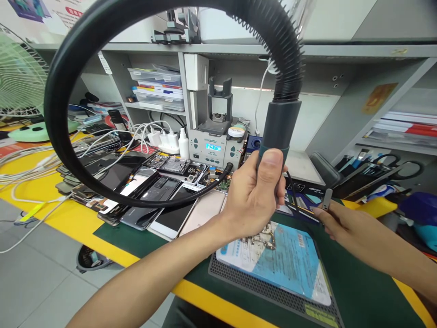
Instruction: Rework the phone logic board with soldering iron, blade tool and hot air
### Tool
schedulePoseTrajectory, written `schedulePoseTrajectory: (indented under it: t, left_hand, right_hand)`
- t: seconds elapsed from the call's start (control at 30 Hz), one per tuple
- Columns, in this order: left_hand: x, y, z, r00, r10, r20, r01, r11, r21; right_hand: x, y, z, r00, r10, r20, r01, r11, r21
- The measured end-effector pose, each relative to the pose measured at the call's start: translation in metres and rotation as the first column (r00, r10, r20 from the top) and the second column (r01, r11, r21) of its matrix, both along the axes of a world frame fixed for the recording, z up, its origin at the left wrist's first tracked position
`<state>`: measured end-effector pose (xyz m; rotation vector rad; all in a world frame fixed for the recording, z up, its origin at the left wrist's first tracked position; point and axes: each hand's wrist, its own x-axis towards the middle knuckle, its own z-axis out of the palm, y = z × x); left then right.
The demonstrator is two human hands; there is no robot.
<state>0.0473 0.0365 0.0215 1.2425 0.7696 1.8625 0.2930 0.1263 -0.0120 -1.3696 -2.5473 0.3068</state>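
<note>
the left hand point(254, 200) grips the dark grey plastic handle of the hot-air tool point(277, 125) above the blue mat point(293, 264); the right hand point(336, 218) pinches thin metal tweezers point(327, 199) near the desk's right edge.

Two bare arms came into the picture from the bottom. The left arm point(153, 278) was long and thin, and no sleeve covered any of it that showed. The left hand point(254, 200) wore no glove and no ring. Its thumb had a short, clean nail with no paint. The right arm point(385, 255) was bare too, with no sleeve and no watch or band at the wrist. The right hand point(332, 221) also had no glove. One of its fingers showed a longer, plain nail. Neither hand had any marks or stickers.
</note>
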Motion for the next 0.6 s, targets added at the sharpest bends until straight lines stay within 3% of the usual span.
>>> schedulePoseTrajectory:
  t: [0.17, 0.6]
  left_hand:
    - [0.000, 0.001, -0.001, 1.000, 0.002, 0.009, -0.002, 0.999, 0.035]
    - [0.001, 0.000, 0.001, 0.998, 0.047, -0.033, -0.045, 0.997, 0.059]
  right_hand:
    - [-0.003, -0.003, 0.005, 0.990, -0.069, 0.121, 0.082, 0.992, -0.100]
    - [-0.017, -0.015, 0.019, 0.974, -0.121, 0.191, 0.138, 0.987, -0.078]
